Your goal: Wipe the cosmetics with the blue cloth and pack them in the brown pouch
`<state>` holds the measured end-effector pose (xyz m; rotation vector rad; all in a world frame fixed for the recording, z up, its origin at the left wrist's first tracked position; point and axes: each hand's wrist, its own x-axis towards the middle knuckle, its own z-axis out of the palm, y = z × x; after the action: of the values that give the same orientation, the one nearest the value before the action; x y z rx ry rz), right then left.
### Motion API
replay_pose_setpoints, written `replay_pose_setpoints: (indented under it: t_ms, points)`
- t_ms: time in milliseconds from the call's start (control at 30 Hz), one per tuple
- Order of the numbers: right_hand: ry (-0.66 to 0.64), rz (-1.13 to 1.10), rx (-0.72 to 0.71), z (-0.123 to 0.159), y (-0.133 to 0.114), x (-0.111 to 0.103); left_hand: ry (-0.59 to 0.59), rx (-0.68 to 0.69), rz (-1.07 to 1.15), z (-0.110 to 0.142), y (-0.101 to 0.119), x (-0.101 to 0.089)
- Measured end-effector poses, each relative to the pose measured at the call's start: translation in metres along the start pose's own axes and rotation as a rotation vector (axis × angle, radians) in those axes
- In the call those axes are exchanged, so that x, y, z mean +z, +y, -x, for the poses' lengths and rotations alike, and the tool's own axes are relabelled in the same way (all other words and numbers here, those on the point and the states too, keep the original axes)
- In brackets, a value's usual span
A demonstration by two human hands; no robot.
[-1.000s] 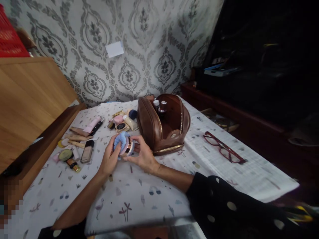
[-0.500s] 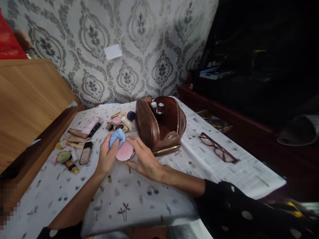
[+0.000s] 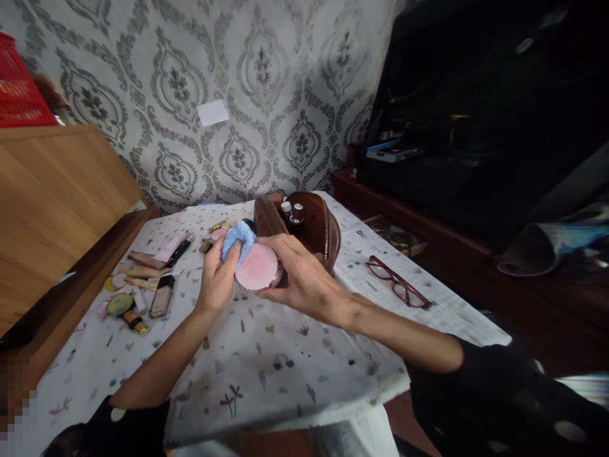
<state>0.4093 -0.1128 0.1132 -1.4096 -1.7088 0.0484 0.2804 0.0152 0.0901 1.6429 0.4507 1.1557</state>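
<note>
Over the patterned tablecloth [image 3: 259, 393], near the open brown bag [image 3: 334, 231], the right hand [image 3: 311, 279] held a round pink container [image 3: 257, 268], fingers and thumb part-curled about its rim, probably to steady it and leave its flat face uncovered. The left hand [image 3: 216, 276] was closed on a bunched blue cloth [image 3: 243, 235] at the container's upper left edge, thumb pressing, likely against slipping. Container face looked smooth, pale pink; side, shiny.

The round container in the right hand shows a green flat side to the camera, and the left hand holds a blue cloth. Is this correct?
Not quite: the head view shows that the flat side of the round container is pink, not green. The right hand does hold it, and the left hand holds the blue cloth.
</note>
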Motion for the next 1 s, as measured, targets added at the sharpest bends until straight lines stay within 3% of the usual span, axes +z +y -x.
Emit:
replay_pose_setpoints:
  t_ms: [100, 200, 400, 533, 733, 833, 1000]
  points:
    - [0.013, -0.054, 0.014, -0.006, 0.005, -0.021, 0.008, -0.012, 0.102, -0.007, 0.008, 0.013]
    - [0.051, -0.085, 0.123, -0.013, 0.017, -0.042, -0.005, -0.071, 0.157, -0.012, 0.014, 0.021]
    - [0.060, 0.239, 0.243, -0.025, 0.041, -0.067, -0.005, -0.109, 0.203, -0.011, -0.002, 0.009]
    - [-0.051, 0.324, 0.259, -0.039, 0.043, -0.073, -0.030, -0.163, 0.147, -0.003, -0.029, -0.005]
    - [-0.120, 0.487, 0.210, -0.060, 0.056, -0.078, -0.028, -0.352, 0.136, 0.017, -0.072, -0.020]
    - [-0.238, 0.620, 0.149, -0.062, 0.066, -0.073, -0.072, -0.427, 0.107, 0.023, -0.086, -0.026]
    - [-0.471, 0.753, 0.087, -0.060, 0.084, -0.053, -0.185, -0.373, 0.021, 0.026, -0.093, -0.028]
